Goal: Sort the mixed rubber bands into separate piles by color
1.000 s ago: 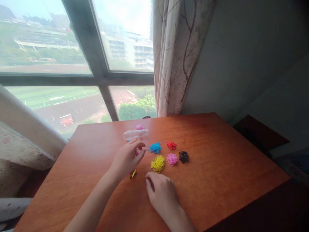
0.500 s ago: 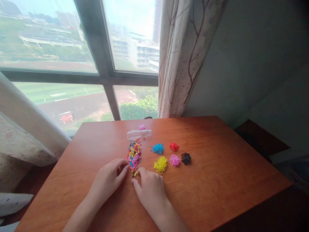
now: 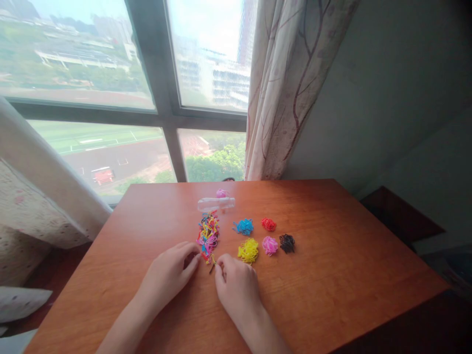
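Observation:
A heap of mixed-colour rubber bands (image 3: pixel 209 230) lies on the wooden table (image 3: pixel 332 275). My left hand (image 3: pixel 177 268) rests at its near left edge, thumb and forefinger tips together; whatever is between them is too small to make out. Just right of the heap's near end, my right hand (image 3: pixel 238 280) pinches a yellow rubber band (image 3: pixel 214 259) between thumb and forefinger. A small dark band (image 3: pixel 211 269) lies beside those fingertips. Beyond my right hand are single-colour piles: yellow bands (image 3: pixel 248 250), blue bands (image 3: pixel 243 226), red bands (image 3: pixel 269 224), pink bands (image 3: pixel 270 245) and black bands (image 3: pixel 287 243).
Behind the mixed heap lies a clear plastic bag or pouch (image 3: pixel 212 204), with a pink bundle (image 3: pixel 221 193) just past it. A window (image 3: pixel 169 118) and a patterned curtain (image 3: pixel 273 98) stand beyond the table's far edge.
My right hand has drawn slightly right and away from the heap, with the yellow band at its fingertips. My left hand stays by the heap. The whole view has shifted slightly.

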